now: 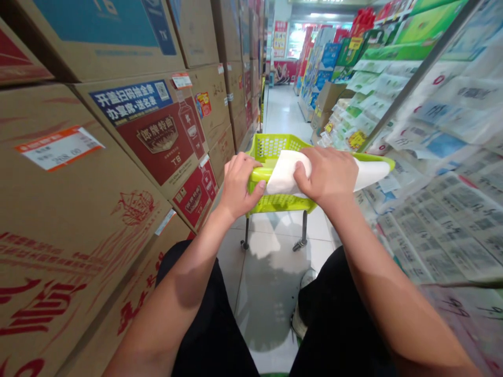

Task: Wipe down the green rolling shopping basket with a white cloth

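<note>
Between cartons point(78, 204) and packs point(451, 193), left hand point(239, 184) around cart handle point(263, 175), right point(332, 174) around something white point(284, 172)

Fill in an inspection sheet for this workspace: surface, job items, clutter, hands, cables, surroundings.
Surface: pale tiled floor, with shadows under the cart.
Job items: lime-green shopping cart, upright on its casters; white material lies along its handle, its exact kind unclear.
Clutter: a brown carton stands ahead at the aisle's right side.
Left hand: closed on the handle's left end.
Right hand: closed over the white material; its far fingers are hidden.
Cables: nothing seen.
Surroundings: stacked boxes with price tags left; wrapped packs right.
</note>
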Demonstrator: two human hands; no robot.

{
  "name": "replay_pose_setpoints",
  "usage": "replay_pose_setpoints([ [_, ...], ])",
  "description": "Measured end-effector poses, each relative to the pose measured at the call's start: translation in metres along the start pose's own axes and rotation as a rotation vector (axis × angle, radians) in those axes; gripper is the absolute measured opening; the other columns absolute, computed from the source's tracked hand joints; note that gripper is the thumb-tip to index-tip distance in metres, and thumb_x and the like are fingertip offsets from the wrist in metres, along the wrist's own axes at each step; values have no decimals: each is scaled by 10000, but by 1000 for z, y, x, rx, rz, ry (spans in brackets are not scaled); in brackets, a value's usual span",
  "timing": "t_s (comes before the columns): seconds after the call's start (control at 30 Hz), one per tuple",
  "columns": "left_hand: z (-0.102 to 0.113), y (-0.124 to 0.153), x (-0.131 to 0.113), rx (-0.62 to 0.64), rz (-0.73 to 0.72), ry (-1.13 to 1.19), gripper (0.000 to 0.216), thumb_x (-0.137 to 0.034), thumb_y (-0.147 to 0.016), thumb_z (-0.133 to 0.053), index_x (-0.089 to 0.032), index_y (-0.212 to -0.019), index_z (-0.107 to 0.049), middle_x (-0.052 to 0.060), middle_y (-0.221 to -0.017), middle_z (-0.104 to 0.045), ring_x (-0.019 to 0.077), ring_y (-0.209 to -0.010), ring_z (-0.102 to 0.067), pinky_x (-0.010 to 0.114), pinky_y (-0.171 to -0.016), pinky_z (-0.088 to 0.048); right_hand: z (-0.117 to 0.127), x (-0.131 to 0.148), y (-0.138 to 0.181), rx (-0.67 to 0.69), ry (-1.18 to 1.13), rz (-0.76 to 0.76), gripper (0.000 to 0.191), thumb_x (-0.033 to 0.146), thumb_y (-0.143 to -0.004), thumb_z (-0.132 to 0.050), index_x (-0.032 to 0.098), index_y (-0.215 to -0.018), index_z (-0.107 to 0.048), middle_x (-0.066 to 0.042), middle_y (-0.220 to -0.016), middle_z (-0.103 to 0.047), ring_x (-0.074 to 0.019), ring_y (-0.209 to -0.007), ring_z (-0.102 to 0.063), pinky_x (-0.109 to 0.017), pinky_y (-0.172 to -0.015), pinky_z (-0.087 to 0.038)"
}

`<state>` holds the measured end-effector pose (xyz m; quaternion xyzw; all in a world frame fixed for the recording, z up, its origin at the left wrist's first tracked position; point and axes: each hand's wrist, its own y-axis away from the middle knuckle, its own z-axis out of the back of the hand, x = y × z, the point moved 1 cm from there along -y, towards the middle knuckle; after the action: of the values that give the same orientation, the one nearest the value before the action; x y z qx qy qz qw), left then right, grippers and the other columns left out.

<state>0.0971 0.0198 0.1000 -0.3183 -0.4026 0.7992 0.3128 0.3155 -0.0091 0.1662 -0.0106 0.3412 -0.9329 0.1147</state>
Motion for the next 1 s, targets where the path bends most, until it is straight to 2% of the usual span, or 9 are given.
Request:
replay_pose_setpoints([
  [0.1, 0, 0, -5, 4, -2, 17, 681, -780, -991, -242, -213, -1093, -605, 119, -1085, -626, 315, -1069, -589, 494, -920, -432, 2, -2, 0, 17, 3, -16, 500, 511, -953, -387, 187, -1059, -753, -144, -939, -766, -328, -878, -666, -433, -791, -417],
  [0.23, 0, 0, -13, 26, 3, 30, 664, -775, -988, -229, -224, -1083, -589, 110, -1076, -622, 313, -1055, -580, 502, -926, -431, 8, -13, -22, 222, 17, -16, 512, 546, -942, -405, 188, -897, -768, -146, -798, -750, -312, -772, -663, -414, -728, -411],
  [0.33, 0, 1, -15, 36, 1, 33, 632, -753, -992, -238, -236, -1108, -583, 107, -1084, -617, 313, -1063, -571, 500, -933, -425, 9, -19, -37, 388, -12, 1, 561, 595, -950, -391, 195, -824, -762, -142, -771, -748, -289, -716, -650, -388, -669, -386],
  [0.4, 1, 1, -14, 44, -18, 31, 606, -734, -997, -260, -242, -1137, -584, 111, -1111, -616, 316, -1087, -566, 505, -945, -420, 9, -19, -40, 422, -32, 15, 574, 599, -962, -371, 200, -816, -757, -135, -779, -750, -278, -702, -643, -377, -648, -372],
  [0.57, 2, 1, -9, 53, -50, 31, 587, -719, -1000, -288, -239, -1171, -581, 129, -1183, -605, 325, -1154, -553, 524, -976, -417, 12, -11, -21, 251, -4, 84, 497, 531, -959, -382, 205, -951, -757, -131, -894, -766, -294, -794, -654, -384, -694, -384],
  [0.7, 3, 1, -10, 50, -22, 67, 577, -705, -1018, -261, -241, -1186, -561, 119, -1192, -596, 313, -1171, -558, 525, -1010, -420, 10, -3, 4, 119, -42, 199, 506, 534, -966, -386, 218, -1191, -710, -128, -1181, -754, -323, -1018, -654, -422, -836, -409],
  [0.8, 1, 2, -14, 22, 18, 106, 631, -749, -1004, -230, -252, -1276, -509, 128, -1258, -563, 317, -1231, -541, 531, -1055, -426, 7, 0, 17, 50, -86, 251, 523, 523, -976, -378, 216, -1285, -667, -126, -1363, -692, -329, -1181, -609, -443, -944, -392],
  [0.9, -3, 4, -16, -48, 37, 187, 701, -788, -987, -196, -258, -1390, -414, 153, -1367, -495, 322, -1292, -517, 535, -1080, -447, 8, 4, 19, 52, -96, 254, 519, 518, -976, -375, 206, -1259, -678, -130, -1356, -690, -324, -1180, -598, -445, -960, -393],
  [1.0, -9, 6, -18, -81, 44, 233, 743, -806, -978, -149, -277, -1476, -307, 165, -1465, -418, 324, -1338, -497, 541, -1080, -468, 9, 12, 13, 110, -76, 232, 507, 514, -983, -365, 195, -1136, -728, -146, -1182, -742, -328, -1098, -614, -435, -888, -426],
])
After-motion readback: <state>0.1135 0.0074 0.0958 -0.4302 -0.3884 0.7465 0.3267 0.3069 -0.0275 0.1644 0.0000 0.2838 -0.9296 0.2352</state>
